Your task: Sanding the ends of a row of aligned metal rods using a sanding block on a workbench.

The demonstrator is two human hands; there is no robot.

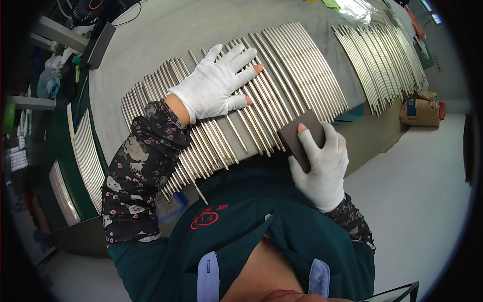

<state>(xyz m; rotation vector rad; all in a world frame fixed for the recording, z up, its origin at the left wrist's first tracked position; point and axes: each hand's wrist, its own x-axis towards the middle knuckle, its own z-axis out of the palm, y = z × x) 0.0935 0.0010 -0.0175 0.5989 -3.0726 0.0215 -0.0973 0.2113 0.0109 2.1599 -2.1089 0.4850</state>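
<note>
Many slim silvery metal rods (302, 65) lie side by side across the grey table. My left hand (214, 85), in a white glove with some bare fingertips, rests flat on the rods in the middle with its fingers spread. At the near ends of the rods, on the right, my right hand (322, 166) wears a similar glove and grips a dark brown-grey rectangular block (304, 138). The block is against the rod ends, and my thumb lies on its face. One rod (200, 192) sticks out toward me past the others.
Another row of rods (380, 65) lies on the table's right side. More rods (89, 156) lie on a green surface at left. A black fan (95, 11) stands at the far left, clear plastic (356, 10) at the back, and a brown sack (420, 111) at the right.
</note>
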